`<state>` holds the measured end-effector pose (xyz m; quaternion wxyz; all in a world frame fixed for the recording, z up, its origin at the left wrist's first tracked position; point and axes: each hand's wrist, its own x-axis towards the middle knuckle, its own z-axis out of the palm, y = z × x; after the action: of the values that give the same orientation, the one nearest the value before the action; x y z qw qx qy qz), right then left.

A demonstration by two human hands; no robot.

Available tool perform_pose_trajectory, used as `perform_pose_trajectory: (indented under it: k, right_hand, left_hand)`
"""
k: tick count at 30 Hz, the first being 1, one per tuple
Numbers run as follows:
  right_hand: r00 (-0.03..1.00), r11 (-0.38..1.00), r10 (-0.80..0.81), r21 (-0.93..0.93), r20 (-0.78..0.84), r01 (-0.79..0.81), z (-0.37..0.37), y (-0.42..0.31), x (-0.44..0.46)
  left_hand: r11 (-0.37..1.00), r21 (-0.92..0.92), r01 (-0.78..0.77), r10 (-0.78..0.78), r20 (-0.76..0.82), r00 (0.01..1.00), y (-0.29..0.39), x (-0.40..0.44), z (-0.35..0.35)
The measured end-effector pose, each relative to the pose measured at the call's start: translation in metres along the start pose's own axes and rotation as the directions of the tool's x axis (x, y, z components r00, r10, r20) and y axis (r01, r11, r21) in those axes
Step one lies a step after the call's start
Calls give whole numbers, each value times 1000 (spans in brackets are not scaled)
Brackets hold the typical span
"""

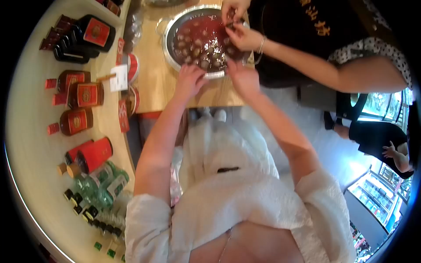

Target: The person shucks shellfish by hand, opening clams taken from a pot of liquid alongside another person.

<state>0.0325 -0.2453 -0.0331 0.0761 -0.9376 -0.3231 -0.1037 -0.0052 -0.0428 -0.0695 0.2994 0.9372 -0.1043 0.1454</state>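
Note:
A round metal basin (165, 47) stands on the wooden table, holding dark reddish liquid with several small round pale-brown pieces (198, 42) in it. At its near left rim is my left hand (191, 79), fingers apart and fingertips over the edge. My right hand (242, 78) reaches over the near right rim with fingers stretched toward the liquid; its fingertips are partly hidden. I see nothing held in either hand. Across the basin, another person's two hands (242, 36) pinch a small dark piece above the right side.
The wooden tabletop (151, 94) ends just in front of me. To the left, shelves carry dark bottles (90, 94), red boxes (95, 154) and green bottles (109, 186). The co-worker's dark apron (302, 39) is close at right. Farther off are another person (379, 138) and glass display cases (372, 197).

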Motion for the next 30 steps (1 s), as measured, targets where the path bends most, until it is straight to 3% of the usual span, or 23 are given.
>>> perform_pose_trajectory:
  k: [1,3,4,6,7,9,13,15,17,21,23,24,25,26,27,28,29,30]
  right_hand:
    - [999,999,-12,33,-38,13,-23,-6,7]
    - [964,991,-32,120,-263,65,-44,-10,21]
    - [965,992,-26,116,-263,58,-28,-6,15]
    - [975,985,117,102,189,-138,5,-1,1]
    - [974,984,130,97,184,-150,5,3,0]
    - [999,993,-19,119,51,13,-3,4,-4]
    - [970,976,15,213,-243,38,-35,0,12]
    - [966,975,29,221,-256,30,-15,6,7]
    - [985,989,99,98,141,-113,19,13,-10]
    - [994,967,76,237,80,-93,-10,7,-4]
    - [976,777,215,608,-12,-164,-9,5,9]
    - [979,778,201,614,-36,-137,-11,4,17]
    - [920,316,227,869,320,-381,-14,5,19]
    - [785,-211,41,773,618,-598,-17,3,20]
    - [797,-205,30,784,603,-586,-18,0,22]
    - [775,-346,-23,722,632,-599,-19,-4,21]
    - [749,-478,-80,634,658,-608,-19,-8,22]
    - [753,-475,-83,639,652,-606,-16,-12,24]
  left_hand:
    - [1000,0,15,-15,34,999,6,-14,-1]
    - [998,-36,53,-51,75,996,4,-13,-1]
    - [999,-19,32,-31,44,999,3,-14,1]
    - [1000,-1,5,-5,25,1000,6,-13,2]
    - [1000,-6,-8,9,29,1000,7,-9,1]
    - [997,-4,75,-75,40,996,11,-12,0]
    - [1000,1,30,-30,41,999,8,-11,1]
    - [999,-16,34,-33,51,998,8,-10,0]
    - [998,-36,44,-42,65,997,7,-13,-1]
    - [995,17,95,-96,162,982,10,-8,-2]
    - [992,79,94,-107,175,979,15,-5,-5]
    - [922,-232,310,-286,130,949,19,-9,3]
    - [721,-525,452,-451,140,881,24,-8,5]
    - [733,-519,440,-451,115,885,33,-2,0]
    - [505,-718,479,-513,197,836,44,5,-7]
    - [227,-850,476,-539,298,788,51,11,-13]
    - [233,-852,469,-541,287,791,55,16,-19]
    - [198,-858,473,-495,329,804,57,21,-24]
